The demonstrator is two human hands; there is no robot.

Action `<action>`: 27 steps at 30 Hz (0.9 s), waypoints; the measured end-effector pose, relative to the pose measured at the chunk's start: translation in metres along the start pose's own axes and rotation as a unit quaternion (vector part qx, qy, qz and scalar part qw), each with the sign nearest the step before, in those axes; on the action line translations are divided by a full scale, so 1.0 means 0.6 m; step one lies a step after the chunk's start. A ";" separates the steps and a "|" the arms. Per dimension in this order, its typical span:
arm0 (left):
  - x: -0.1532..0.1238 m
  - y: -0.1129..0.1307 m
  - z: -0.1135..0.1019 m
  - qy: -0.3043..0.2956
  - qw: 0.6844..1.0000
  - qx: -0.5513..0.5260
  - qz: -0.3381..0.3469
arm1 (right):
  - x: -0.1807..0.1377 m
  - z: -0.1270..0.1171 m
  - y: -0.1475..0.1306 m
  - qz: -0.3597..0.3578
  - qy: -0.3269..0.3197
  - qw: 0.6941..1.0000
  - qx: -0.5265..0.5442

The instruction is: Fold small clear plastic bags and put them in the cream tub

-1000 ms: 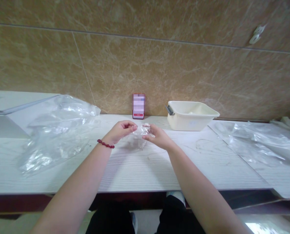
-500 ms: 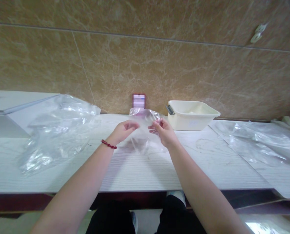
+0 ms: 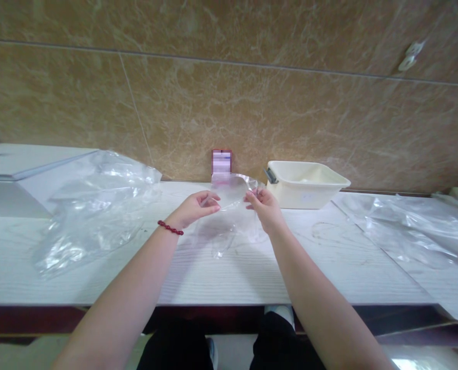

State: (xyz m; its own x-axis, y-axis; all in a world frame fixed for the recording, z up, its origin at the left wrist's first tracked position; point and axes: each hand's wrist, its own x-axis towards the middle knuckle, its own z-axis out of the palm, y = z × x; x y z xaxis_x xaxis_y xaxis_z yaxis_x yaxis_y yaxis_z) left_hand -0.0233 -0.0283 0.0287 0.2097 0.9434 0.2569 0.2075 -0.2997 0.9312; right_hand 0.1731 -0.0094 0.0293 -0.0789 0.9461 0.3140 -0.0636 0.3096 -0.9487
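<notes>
A clear plastic bag (image 3: 232, 226) hangs between my hands just above the white tabletop, its mouth spread. My left hand (image 3: 194, 208), with a red bead bracelet at the wrist, pinches the bag's left edge between thumb and fingers. On the other side, my right hand (image 3: 265, 207) grips the bag's upper right edge with its fingertips. Just behind the bag, a phone (image 3: 221, 163) with a lit, blurred screen leans on the wall; the bag covers its lower part.
A cream plastic bin (image 3: 306, 198) with a grey latch stands right of my hands against the wall. Crumpled clear plastic (image 3: 94, 216) lies at the left beside a white box (image 3: 29, 200). More clear plastic sheeting (image 3: 409, 223) covers the right end. The table's front edge (image 3: 221, 304) runs before me.
My left hand has taken hold of the bag's left edge, and the mouth has opened wider. The right hand keeps its grip. The view has shifted slightly.
</notes>
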 end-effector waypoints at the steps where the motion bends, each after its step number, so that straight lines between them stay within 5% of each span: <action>1: -0.002 0.000 -0.003 -0.018 1.000 -0.002 -0.006 | 0.003 -0.004 0.002 -0.014 0.005 0.999 -0.032; 6: 0.000 0.015 -0.007 -0.092 0.995 -0.011 -0.035 | 0.014 -0.028 -0.012 -0.071 -0.011 0.982 -0.173; 15: 0.085 0.081 -0.019 -0.027 0.987 0.109 -0.117 | 0.092 -0.038 -0.083 -0.081 -0.062 0.903 -0.418; 20: 0.129 0.108 -0.037 0.041 0.985 0.044 -0.163 | 0.129 -0.032 -0.105 -0.044 -0.051 0.929 -0.363; 24: 0.137 0.123 -0.046 0.083 0.995 0.000 -0.046 | 0.120 -0.025 -0.126 -0.163 0.002 0.913 -0.374; 27: 0.119 0.129 -0.048 0.109 0.989 0.073 0.073 | 0.095 -0.025 -0.131 -0.217 0.017 0.898 -0.382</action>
State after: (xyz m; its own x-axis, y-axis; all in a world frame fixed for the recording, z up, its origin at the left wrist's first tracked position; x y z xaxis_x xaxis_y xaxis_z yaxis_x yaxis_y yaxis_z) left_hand -0.0200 0.0199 0.1265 0.0405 0.8920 0.4502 0.3298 -0.4373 0.8367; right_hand 0.1884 0.0216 0.1213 -0.1803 0.7186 0.6716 0.6207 0.6128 -0.4890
